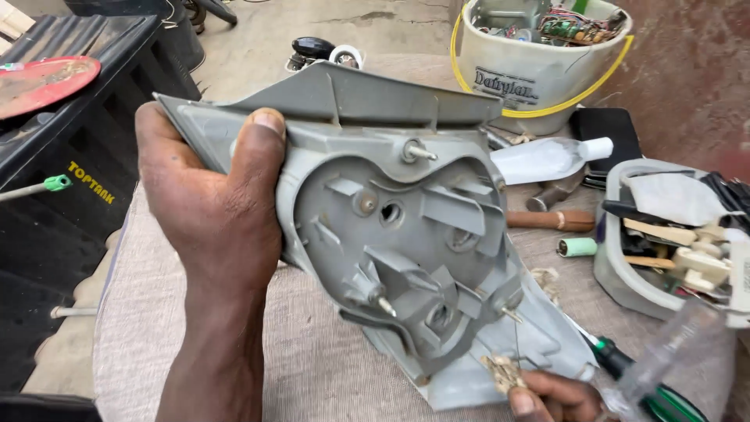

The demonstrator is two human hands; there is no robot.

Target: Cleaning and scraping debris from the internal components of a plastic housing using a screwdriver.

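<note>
My left hand (pixel 211 211) grips the upper left edge of a large grey plastic lamp housing (pixel 406 227), thumb over its rim, holding it up with its ribbed back facing me. Metal studs and round sockets stick out of that back. My right hand (pixel 551 395) is at the housing's lower right corner, fingers pinching a small crumbly tan scrap (pixel 504 373) and a thin wire there. A green-and-black handled screwdriver (pixel 637 379) lies along this hand, partly blurred by a clear piece in front.
A grey cloth (pixel 312 359) covers the work surface. A white bucket (pixel 539 66) with a yellow handle holds circuit boards at the back. A grey tub (pixel 625 273) of tools stands at right, near a clear bottle (pixel 547 156) and wooden-handled hammer (pixel 547 219). A black crate (pixel 70 164) stands left.
</note>
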